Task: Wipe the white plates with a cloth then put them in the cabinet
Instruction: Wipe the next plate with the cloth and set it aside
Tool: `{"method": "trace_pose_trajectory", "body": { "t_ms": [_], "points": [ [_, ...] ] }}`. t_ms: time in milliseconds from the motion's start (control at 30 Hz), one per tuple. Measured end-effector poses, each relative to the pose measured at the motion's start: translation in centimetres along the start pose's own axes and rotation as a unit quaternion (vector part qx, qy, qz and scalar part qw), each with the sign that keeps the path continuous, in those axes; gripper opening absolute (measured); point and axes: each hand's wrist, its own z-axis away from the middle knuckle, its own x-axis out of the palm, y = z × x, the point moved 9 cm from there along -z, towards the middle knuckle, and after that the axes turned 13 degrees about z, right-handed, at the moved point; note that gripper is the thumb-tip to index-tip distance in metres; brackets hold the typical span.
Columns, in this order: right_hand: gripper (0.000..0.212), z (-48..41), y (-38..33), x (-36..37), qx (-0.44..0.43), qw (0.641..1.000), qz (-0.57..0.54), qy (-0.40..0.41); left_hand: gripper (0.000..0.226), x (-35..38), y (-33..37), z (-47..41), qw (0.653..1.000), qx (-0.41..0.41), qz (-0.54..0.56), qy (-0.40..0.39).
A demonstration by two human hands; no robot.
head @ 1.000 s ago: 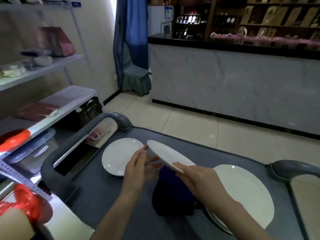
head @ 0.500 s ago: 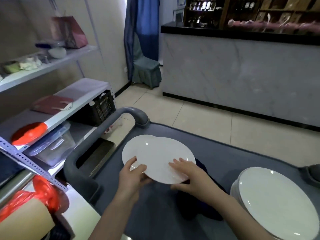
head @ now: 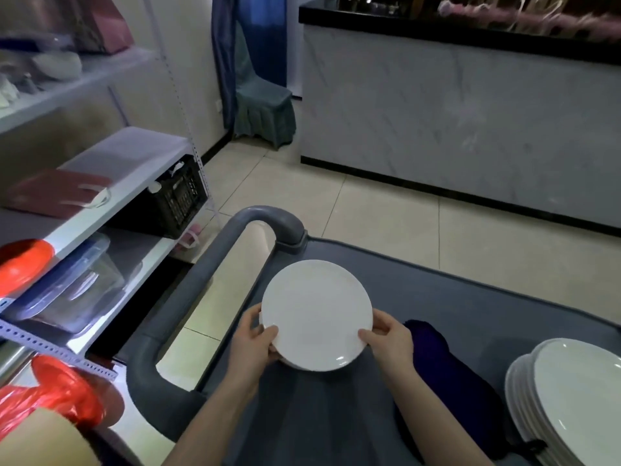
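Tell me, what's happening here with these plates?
A person grips a white plate by its rim, left hand on one side and right hand on the other, over a grey cart. A dark blue cloth lies on the cart beside the right hand, and a stack of larger plates sits at the right.

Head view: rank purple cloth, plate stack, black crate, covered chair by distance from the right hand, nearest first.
From the right hand, which grips the white plate:
1. Purple cloth, just to its right on the cart.
2. Plate stack, farther right at the cart's edge.
3. Black crate, in the shelving at left.
4. Covered chair, far back by the curtain.
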Motion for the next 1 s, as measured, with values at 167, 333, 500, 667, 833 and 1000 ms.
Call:
{"method": "trace_pose_trajectory", "body": {
  "t_ms": [167,333,500,667,833,1000],
  "points": [
    [0.043,-0.3,0.2,1.6,0.011,0.999,0.039,0.027,0.044,-0.8,1.3,-2.3,0.981,0.072,-0.182,-0.012],
    [0.042,-0.6,-0.1,2.6,0.008,0.997,0.069,0.03,0.036,-1.7,1.0,-3.1,0.96,0.101,-0.261,0.022],
    [0.043,-0.9,0.5,3.0,0.006,0.995,0.093,0.03,0.037,-1.8,0.3,-3.1,0.955,0.106,-0.276,0.028],
    [0.043,-1.2,0.9,3.0,0.008,0.994,0.103,0.04,0.04,-1.4,0.3,-3.2,0.951,0.114,-0.286,0.025],
    [0.042,-1.0,1.2,2.7,0.01,0.993,0.102,0.05,0.055,-1.1,0.4,-2.6,0.94,0.125,-0.315,0.025],
    [0.039,-1.4,0.8,2.7,-0.013,0.993,0.115,0.02,0.051,-0.9,0.7,-2.5,0.932,0.114,-0.344,0.021]
  ]
}}
